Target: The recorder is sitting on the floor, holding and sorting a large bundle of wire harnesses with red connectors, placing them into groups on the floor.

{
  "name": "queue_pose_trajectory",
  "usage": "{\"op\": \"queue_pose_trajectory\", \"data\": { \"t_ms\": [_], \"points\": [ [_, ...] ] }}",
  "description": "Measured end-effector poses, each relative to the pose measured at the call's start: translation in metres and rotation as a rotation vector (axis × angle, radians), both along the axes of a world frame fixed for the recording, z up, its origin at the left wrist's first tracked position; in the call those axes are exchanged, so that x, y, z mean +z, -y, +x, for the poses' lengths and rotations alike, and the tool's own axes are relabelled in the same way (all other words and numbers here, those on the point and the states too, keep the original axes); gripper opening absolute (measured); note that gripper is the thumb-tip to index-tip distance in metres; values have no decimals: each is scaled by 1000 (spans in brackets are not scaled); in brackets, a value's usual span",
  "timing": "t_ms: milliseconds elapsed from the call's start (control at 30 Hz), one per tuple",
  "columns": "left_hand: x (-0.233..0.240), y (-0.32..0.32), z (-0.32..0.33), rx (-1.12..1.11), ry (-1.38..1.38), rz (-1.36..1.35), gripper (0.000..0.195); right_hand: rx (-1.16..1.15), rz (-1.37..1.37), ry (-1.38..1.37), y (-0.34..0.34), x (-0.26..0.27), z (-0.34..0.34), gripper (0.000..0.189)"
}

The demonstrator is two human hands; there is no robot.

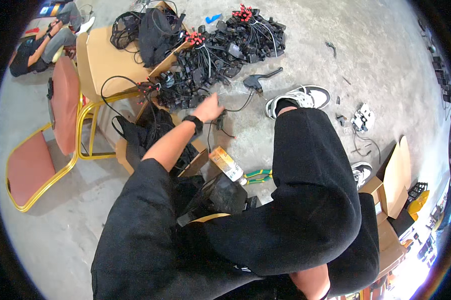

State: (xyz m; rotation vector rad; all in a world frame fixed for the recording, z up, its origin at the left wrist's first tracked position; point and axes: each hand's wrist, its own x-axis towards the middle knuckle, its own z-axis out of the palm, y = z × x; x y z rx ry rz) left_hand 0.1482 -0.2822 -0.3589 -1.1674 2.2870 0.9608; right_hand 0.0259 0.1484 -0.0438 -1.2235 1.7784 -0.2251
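My left hand point(209, 107), a black watch on its wrist, reaches over the concrete floor beside a large pile of black plastic parts point(195, 67). It is blurred, and whether its fingers grip anything cannot be told. A small black part with thin cables point(220, 122) lies or hangs just below it. To its right a black lever point(257, 80) with a cable rests on the floor. Bundles of cables with red tips point(194, 38) stick out of the pile. My right hand is out of view; only some bare skin of an arm shows at the bottom.
Green-handled pliers point(258, 176) and a carton bottle point(227, 165) lie near my knee. A cardboard box point(197, 161) with black items stands under my arm. Pink chairs point(64, 105) with gold frames stand left; another person point(34, 54) sits behind them. A white part point(362, 118) lies right.
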Motion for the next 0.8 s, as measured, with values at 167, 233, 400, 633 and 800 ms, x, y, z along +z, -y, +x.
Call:
{"op": "queue_pose_trajectory", "data": {
  "t_ms": [167, 233, 400, 633, 800],
  "points": [
    [-41, -35, 44, 157, 71, 93, 46, -103, 91, 0, 3, -5, 4, 34],
    [-41, -39, 49, 120, -54, 59, 41, -178, 145, -15, 4, -7, 4, 30],
    [-31, -28, 59, 478, -174, 324, 17, -226, 182, -8, 11, -10, -2, 26],
    [-43, -24, 93, 625, -107, 393, 26, -141, 260, 2, 21, -1, -4, 31],
    [-54, -48, 116, 875, -267, 499, 28, -293, 267, 60, 26, -5, -5, 31]
  ]
}}
